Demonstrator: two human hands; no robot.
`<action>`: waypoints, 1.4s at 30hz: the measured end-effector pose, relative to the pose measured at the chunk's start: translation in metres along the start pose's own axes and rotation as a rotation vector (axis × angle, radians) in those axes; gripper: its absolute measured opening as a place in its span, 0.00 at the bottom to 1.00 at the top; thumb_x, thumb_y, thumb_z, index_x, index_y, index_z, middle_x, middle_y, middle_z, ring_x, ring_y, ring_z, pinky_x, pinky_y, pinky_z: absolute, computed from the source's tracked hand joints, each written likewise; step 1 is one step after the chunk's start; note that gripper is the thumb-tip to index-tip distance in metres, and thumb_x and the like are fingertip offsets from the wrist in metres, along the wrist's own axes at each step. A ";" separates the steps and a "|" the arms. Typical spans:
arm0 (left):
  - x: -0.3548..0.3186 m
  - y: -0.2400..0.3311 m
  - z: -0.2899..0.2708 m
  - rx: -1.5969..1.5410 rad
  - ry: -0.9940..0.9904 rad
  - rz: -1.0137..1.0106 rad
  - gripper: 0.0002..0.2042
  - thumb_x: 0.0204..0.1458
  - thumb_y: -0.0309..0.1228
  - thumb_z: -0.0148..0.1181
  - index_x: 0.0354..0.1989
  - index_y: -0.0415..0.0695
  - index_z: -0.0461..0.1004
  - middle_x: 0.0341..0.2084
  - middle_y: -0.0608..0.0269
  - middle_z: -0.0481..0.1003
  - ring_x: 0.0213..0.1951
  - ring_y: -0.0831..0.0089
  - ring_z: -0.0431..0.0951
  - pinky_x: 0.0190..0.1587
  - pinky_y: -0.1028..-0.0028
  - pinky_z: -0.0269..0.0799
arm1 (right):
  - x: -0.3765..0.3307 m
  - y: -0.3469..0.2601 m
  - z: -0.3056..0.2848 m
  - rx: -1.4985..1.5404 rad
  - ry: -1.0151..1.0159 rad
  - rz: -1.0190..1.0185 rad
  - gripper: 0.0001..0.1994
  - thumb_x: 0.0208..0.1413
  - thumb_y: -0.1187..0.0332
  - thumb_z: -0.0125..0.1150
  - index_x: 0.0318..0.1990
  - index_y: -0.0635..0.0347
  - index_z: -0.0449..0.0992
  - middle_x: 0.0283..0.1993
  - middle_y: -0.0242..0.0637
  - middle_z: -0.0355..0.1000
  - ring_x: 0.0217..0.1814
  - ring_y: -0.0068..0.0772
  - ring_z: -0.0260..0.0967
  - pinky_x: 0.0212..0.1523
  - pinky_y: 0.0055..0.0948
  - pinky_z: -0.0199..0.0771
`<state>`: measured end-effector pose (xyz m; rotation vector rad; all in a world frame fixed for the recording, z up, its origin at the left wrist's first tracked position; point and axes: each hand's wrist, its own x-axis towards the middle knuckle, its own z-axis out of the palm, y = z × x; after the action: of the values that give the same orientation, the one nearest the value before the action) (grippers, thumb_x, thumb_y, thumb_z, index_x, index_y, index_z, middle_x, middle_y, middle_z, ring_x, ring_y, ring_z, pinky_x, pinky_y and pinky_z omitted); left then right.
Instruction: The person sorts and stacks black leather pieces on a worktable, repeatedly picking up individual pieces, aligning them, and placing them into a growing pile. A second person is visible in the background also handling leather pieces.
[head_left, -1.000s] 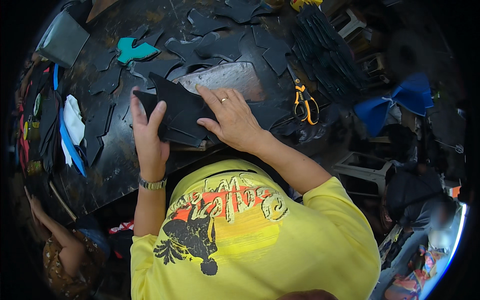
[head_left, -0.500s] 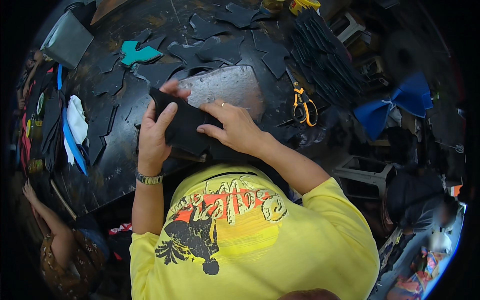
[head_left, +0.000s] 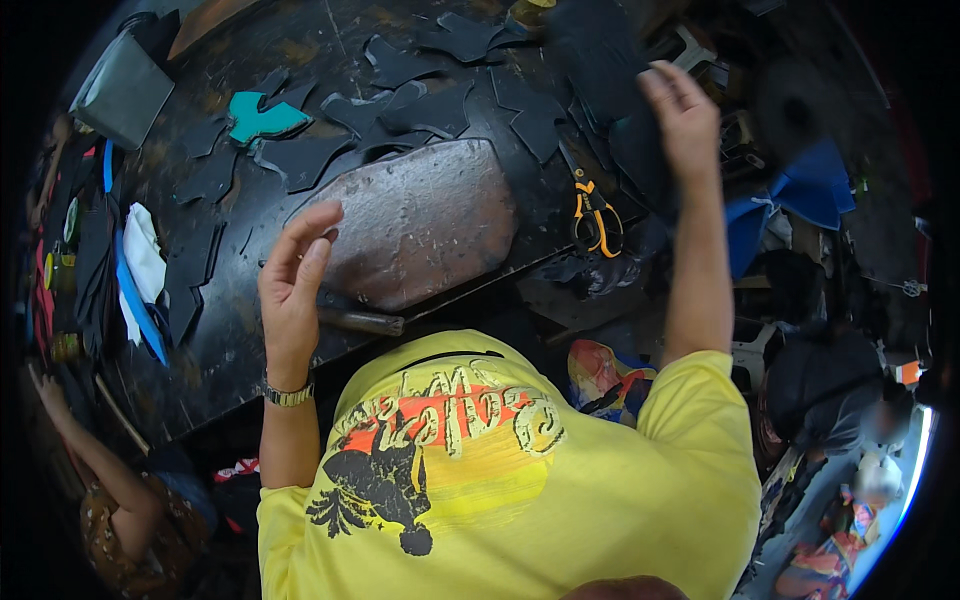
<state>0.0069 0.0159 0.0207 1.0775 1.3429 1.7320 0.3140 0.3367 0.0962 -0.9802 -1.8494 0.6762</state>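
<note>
My left hand [head_left: 297, 280], with a watch at its wrist, hovers palm inward over the table. Its fingers are apart and it holds nothing. Beneath and beside it lies a worn grey-brown slab [head_left: 420, 225]. At the right, my right hand [head_left: 687, 120] is stretched over the stack of black pieces, its fingers at the edge of a black sheet piece [head_left: 605, 60] that is smeared by motion. The thumb side of that grip is hidden. Orange-and-black scissors [head_left: 597, 215] rest between the slab and the stack.
Black cut pieces [head_left: 400, 62] and a teal one [head_left: 265, 118] are spread over the dark table. A rod-like handle [head_left: 360, 321] sits at the near edge. A grey box [head_left: 122, 90], white cloth [head_left: 143, 245] and blue bow-shaped piece [head_left: 805, 190] flank the area. Another person's arm [head_left: 95, 445] is at lower left.
My right hand has swung from the middle to the stack at the far right, with the black sheet piece. My left hand has let go of it, and the slab is uncovered.
</note>
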 end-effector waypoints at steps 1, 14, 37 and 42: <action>-0.005 0.000 -0.005 0.085 -0.033 0.011 0.14 0.67 0.25 0.53 0.59 0.38 0.75 0.59 0.56 0.74 0.62 0.67 0.73 0.67 0.67 0.65 | 0.025 0.025 -0.023 -0.003 0.012 -0.023 0.20 0.59 0.58 0.72 0.52 0.64 0.83 0.45 0.35 0.82 0.47 0.24 0.76 0.51 0.24 0.74; -0.032 -0.010 -0.006 0.781 0.069 0.266 0.10 0.49 0.24 0.70 0.41 0.42 0.82 0.46 0.57 0.78 0.54 0.55 0.76 0.57 0.63 0.71 | 0.084 0.139 -0.057 -0.432 -0.254 0.377 0.50 0.48 0.29 0.65 0.70 0.58 0.68 0.72 0.58 0.63 0.74 0.51 0.62 0.71 0.41 0.61; -0.036 -0.034 -0.010 0.891 0.030 0.413 0.08 0.49 0.28 0.72 0.38 0.45 0.82 0.40 0.63 0.79 0.47 0.62 0.79 0.52 0.63 0.72 | 0.086 0.110 -0.049 -0.515 -0.473 0.329 0.57 0.49 0.41 0.74 0.79 0.56 0.47 0.74 0.53 0.61 0.72 0.46 0.63 0.70 0.36 0.61; -0.035 -0.035 -0.011 0.865 0.031 0.422 0.08 0.49 0.28 0.72 0.38 0.45 0.82 0.39 0.64 0.79 0.46 0.63 0.79 0.51 0.63 0.72 | 0.080 0.110 -0.050 -0.509 -0.457 0.258 0.51 0.52 0.42 0.72 0.77 0.56 0.54 0.73 0.52 0.62 0.72 0.47 0.63 0.70 0.37 0.60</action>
<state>0.0132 -0.0115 -0.0213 1.9150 2.0764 1.4282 0.3756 0.4653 0.0702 -1.5086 -2.3899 0.6283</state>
